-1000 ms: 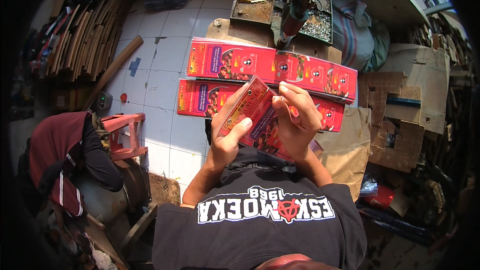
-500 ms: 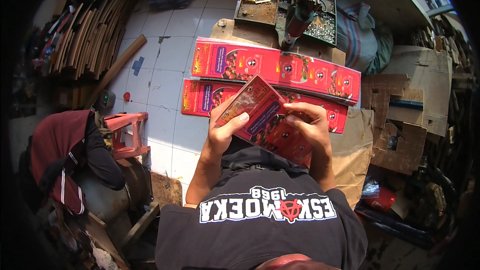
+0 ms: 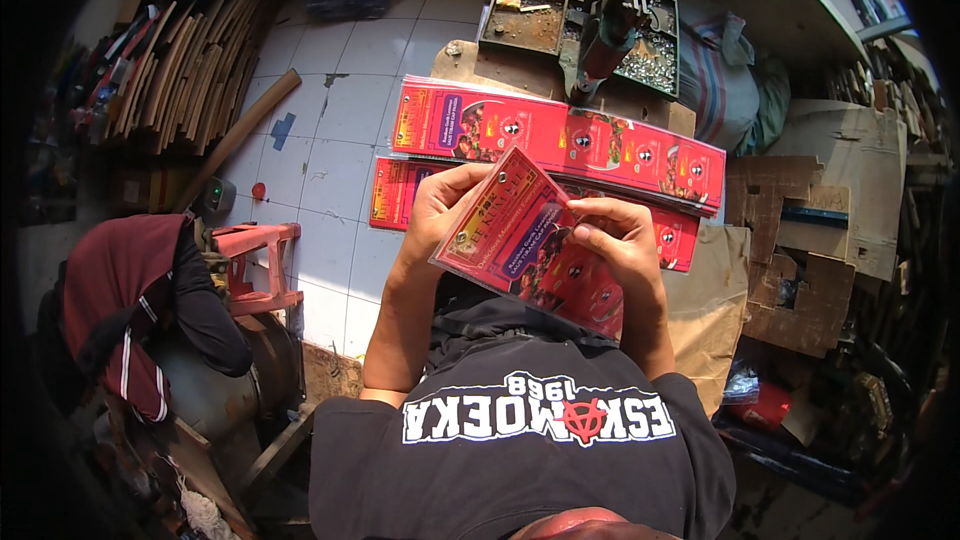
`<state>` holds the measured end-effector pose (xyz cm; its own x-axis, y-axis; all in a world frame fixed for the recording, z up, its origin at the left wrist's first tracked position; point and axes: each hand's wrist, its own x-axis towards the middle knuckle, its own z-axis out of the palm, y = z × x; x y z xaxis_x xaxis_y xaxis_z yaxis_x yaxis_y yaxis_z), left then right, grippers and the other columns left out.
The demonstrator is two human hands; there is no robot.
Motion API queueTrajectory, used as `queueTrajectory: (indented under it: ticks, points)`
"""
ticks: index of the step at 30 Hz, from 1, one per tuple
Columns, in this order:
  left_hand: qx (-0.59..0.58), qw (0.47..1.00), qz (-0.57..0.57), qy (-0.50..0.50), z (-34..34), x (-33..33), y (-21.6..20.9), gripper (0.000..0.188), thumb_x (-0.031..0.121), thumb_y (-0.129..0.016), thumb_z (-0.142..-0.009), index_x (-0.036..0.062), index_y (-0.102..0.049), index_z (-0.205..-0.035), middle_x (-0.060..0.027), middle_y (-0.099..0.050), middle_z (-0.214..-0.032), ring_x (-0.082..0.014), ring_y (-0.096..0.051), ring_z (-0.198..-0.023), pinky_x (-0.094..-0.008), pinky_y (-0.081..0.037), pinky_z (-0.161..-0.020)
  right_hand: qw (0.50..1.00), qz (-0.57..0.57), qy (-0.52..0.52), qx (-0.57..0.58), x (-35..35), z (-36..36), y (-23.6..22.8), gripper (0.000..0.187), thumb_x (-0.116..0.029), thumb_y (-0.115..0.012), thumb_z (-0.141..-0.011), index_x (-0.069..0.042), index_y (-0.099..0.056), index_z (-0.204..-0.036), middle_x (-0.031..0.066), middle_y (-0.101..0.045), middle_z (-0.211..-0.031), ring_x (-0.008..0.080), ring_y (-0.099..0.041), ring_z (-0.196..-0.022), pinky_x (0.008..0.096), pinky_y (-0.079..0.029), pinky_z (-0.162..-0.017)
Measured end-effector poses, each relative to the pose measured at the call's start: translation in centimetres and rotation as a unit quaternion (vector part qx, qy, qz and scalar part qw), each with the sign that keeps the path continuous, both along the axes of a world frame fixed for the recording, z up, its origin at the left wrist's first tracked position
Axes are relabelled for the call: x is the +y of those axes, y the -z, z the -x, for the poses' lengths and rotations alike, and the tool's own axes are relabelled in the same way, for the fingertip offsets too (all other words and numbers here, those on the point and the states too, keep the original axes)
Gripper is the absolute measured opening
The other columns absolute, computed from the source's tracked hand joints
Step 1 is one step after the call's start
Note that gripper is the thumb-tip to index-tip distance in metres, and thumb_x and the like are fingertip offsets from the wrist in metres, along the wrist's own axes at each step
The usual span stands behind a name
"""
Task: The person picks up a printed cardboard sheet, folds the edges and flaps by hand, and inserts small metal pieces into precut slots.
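Head view: we see a red glossy printed strip raised in both hands, on the near side of the cardboard sheet.
Strip axis: long way slants from far left to near right; yellow-panelled short end leads at far left, print up. Layer count: we cannot tell.
Left hand: curled at that short end, fingers tucked behind it; thumb hidden, so we cannot tell whether it grips.
Right hand: thumb and forefinger pinching the strip's far long edge; strip extends leftward and nearward from the pinch.
Nearer hand: both touch; right sits closer to mid-length, left at the end.
Far stack: similar strips beyond both hands, left end reaching past the sheet's far left corner.
Near stack: just nearside of the far stack, partly hidden by hands and strip.
Metal press: beyond the far stack, by the sheet's far edge.
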<state>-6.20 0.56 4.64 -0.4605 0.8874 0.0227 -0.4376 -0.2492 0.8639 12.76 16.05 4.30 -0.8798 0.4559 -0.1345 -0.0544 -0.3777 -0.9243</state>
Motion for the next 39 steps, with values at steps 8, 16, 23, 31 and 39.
queueTrajectory:
  ticks: [8, 16, 23, 31, 39]
  points:
    - [0.09, 0.995, 0.044, -0.006, 1.0, -0.3, -2.1, 0.017, 0.005, -0.058, -0.093, -0.0062, -0.063, -0.105, -0.0098, -0.069, -0.095, -0.0102, -0.064, -0.084, -0.0231, -0.052, -0.075, 1.0, 0.019, -0.011, 0.003, -0.1, -0.4, -0.1, 0.029, 0.005, -0.065, -0.083, 0.005, -0.063, -0.113, 0.0118, -0.067, -0.106, 0.0164, -0.065, -0.095, 0.0313, -0.056, -0.082]
    - [0.284, 0.958, -0.04, -0.005, 1.2, -0.9, -3.4, 0.016, -0.004, -0.06, -0.087, -0.0103, -0.062, -0.102, -0.0149, -0.067, -0.095, -0.0137, -0.064, -0.088, -0.0251, -0.053, -0.075, 0.999, 0.034, -0.027, 0.003, -0.5, -0.7, -0.2, 0.027, 0.006, -0.067, -0.08, 0.006, -0.065, -0.107, 0.0124, -0.068, -0.101, 0.0165, -0.067, -0.088, 0.03, -0.057, -0.078]
    - [0.411, 0.907, -0.067, -0.059, 0.7, -1.2, -3.6, 0.019, -0.004, -0.065, -0.078, -0.0048, -0.064, -0.097, -0.0182, -0.067, -0.09, -0.0237, -0.068, -0.082, -0.0293, -0.055, -0.071, 0.996, 0.042, -0.077, 0.013, -0.2, -1.5, 0.1, 0.028, 0.004, -0.067, -0.083, 0.003, -0.065, -0.111, 0.0099, -0.069, -0.102, 0.0135, -0.067, -0.088, 0.0259, -0.055, -0.078]
    - [0.51, 0.844, -0.09, -0.141, -0.1, -1.8, -4.1, 0.023, -0.007, -0.069, -0.067, 0.0011, -0.064, -0.087, -0.0136, -0.068, -0.081, -0.0227, -0.069, -0.069, -0.0296, -0.055, -0.06, 0.995, 0.043, -0.088, 0.022, -0.8, -1.4, -0.7, 0.029, 0.006, -0.068, -0.081, 0.003, -0.066, -0.109, 0.0098, -0.069, -0.1, 0.012, -0.066, -0.088, 0.0252, -0.055, -0.077]
    - [0.559, 0.795, -0.154, -0.175, 0.0, -1.4, -4.2, 0.02, -0.005, -0.071, -0.068, 0.0011, -0.061, -0.084, -0.0109, -0.065, -0.076, -0.0234, -0.067, -0.064, -0.0306, -0.054, -0.056, 0.995, 0.046, -0.083, 0.008, -1.3, -1.3, -1.4, 0.03, 0.01, -0.068, -0.077, 0.005, -0.067, -0.106, 0.0115, -0.069, -0.092, 0.0138, -0.067, -0.08, 0.0254, -0.054, -0.072]
